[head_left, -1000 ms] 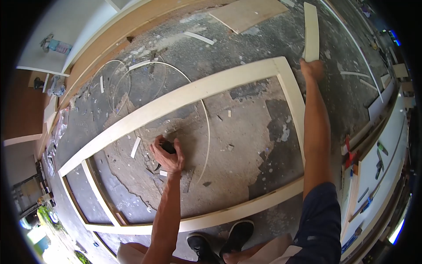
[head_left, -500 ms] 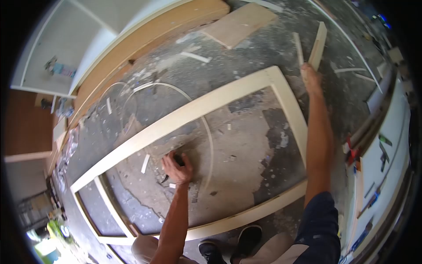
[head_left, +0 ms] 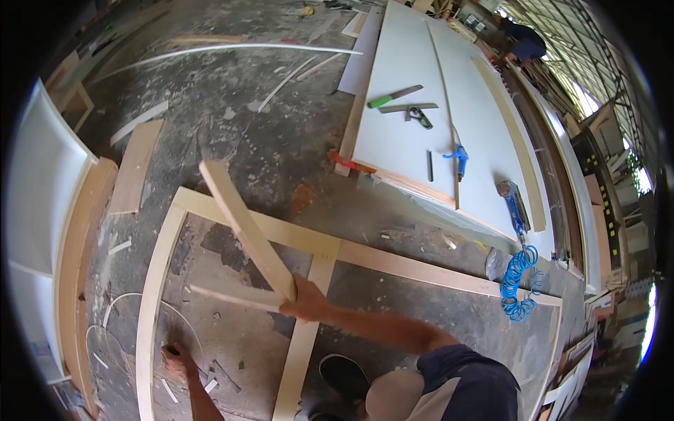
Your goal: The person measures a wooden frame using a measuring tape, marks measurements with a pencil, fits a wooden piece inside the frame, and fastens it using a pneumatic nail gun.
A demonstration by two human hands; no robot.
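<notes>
My right hand (head_left: pixel 307 299) is closed round two wooden strips (head_left: pixel 242 228) by their near ends. The strips fan apart, one slanting up over the frame's top rail and the other pointing left. Beneath them lies a large pale wooden frame (head_left: pixel 298 361) on the floor, divided by a crosspiece. My left hand (head_left: pixel 181 361) is low down inside the frame's left section, with its fingers curled round a small dark object (head_left: pixel 171 349). What kind of object it is does not show clearly.
At right, a white panel table (head_left: pixel 400 63) holds a green-handled tool (head_left: pixel 395 96), a combination square (head_left: pixel 414 112), a blue air blow gun (head_left: pixel 460 161) and a blue nail gun (head_left: pixel 514 208) with coiled hose (head_left: pixel 518 281). Another person (head_left: pixel 523 38) bends at far right. A loose board (head_left: pixel 137 165) lies left.
My view has swung to the right, bringing the panel table into sight. My right hand has carried the two strips back over the frame. The left hand has closed on the dark object.
</notes>
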